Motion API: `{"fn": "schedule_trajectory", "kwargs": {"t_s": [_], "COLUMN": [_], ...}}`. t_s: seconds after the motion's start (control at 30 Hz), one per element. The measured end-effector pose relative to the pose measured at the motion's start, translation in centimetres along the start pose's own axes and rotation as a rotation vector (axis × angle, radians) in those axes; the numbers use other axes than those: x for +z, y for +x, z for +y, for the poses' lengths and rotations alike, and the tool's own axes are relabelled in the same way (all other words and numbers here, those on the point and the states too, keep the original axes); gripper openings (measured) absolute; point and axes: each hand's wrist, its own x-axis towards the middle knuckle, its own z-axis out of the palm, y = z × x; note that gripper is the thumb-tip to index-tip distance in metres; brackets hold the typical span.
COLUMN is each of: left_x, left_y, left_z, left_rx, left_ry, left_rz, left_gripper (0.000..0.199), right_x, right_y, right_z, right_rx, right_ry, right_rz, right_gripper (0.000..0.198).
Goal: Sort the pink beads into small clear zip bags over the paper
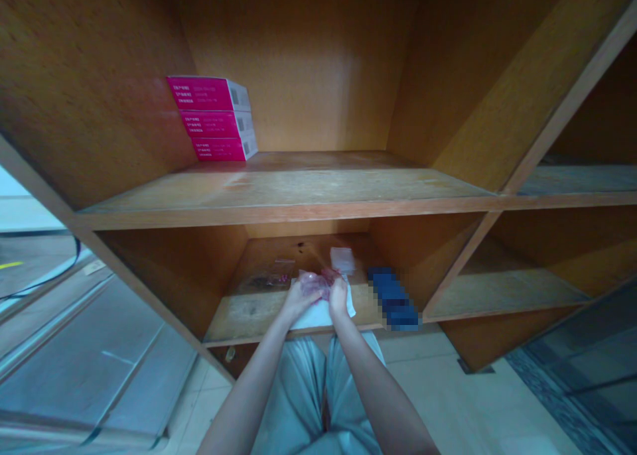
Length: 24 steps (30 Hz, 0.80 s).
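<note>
My left hand is closed on a crinkled clear plastic bag with a pinkish tint. My right hand grips the same bag from the other side, beside some small dark-red bits that are too blurred to name. Under both hands lies a white sheet, on the lower shelf near its front edge. Just beyond my right hand is a small pale, flat packet. To the left of my hands rests another clear bag, with small dark and reddish pieces in or near it.
Three stacked pink boxes stand on the upper shelf at the left. A dark blue, pixelated object lies right of my hands. The upper shelf's front edge juts above the lower compartment. Wooden side walls enclose it.
</note>
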Motion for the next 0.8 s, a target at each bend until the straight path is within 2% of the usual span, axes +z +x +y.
{"fn": "schedule_trajectory", "kwargs": {"t_s": [0.17,0.37,0.5,0.63,0.8], "left_x": [-0.3,-0.8,-1.4,-2.1,-2.3], "left_y": [-0.3,-2.0,-3.1,-3.2,-3.1], "left_z": [-0.1,0.1,-0.9,-1.8,-1.4], "left_rx": [-0.097,-0.072,-0.1,-0.115,-0.145], "left_ry": [-0.1,-0.202,-0.289,-0.494,-0.631], "left_rz": [0.123,0.33,0.384,0.419,0.388], "left_gripper": [0.041,0.047,0.043,0.039,0.033], "right_x": [0.0,0.0,-0.1,-0.1,0.1], "right_y": [-0.2,-0.4,-0.2,-0.1,0.0], "right_z": [-0.7,-1.0,-0.7,-0.5,-0.7], "right_rx": [-0.013,-0.037,-0.031,-0.034,-0.002], "right_ry": [0.022,0.06,0.11,0.12,0.079], "right_rz": [0.023,0.061,0.06,0.033,-0.025], "right_gripper": [0.033,0.034,0.034,0.033,0.032]}}
